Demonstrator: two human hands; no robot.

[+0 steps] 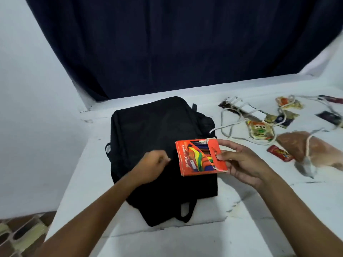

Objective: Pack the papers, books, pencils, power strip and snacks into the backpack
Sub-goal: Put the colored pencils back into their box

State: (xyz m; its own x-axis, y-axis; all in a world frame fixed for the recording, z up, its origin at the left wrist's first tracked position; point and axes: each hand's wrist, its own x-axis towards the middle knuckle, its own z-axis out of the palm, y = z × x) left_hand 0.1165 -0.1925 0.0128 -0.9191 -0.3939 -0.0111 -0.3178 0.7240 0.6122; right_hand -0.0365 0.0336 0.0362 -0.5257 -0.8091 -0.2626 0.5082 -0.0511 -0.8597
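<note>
1. Right hand (246, 164) pinches the colour pencil box (201, 157) by its right end, thumb on top and fingers under. The box hangs above the backpack's (159, 145) right side, not yet inside.
2. Box flap at the gripped end looks torn and lifted. Tilt that end down and pencils likely slide out.
3. Left hand (154, 164) is closed on the backpack front, apparently pinching a zip pull or fabric; which one cannot be told, black on black.
4. No open pocket visible. If the zip snags, a one-handed pull probably drags the bag across the white table (78, 182).
5. Power strip (248, 110) cord loops over the snack packets (259, 129) to the right; lifting it later may sweep them off.
</note>
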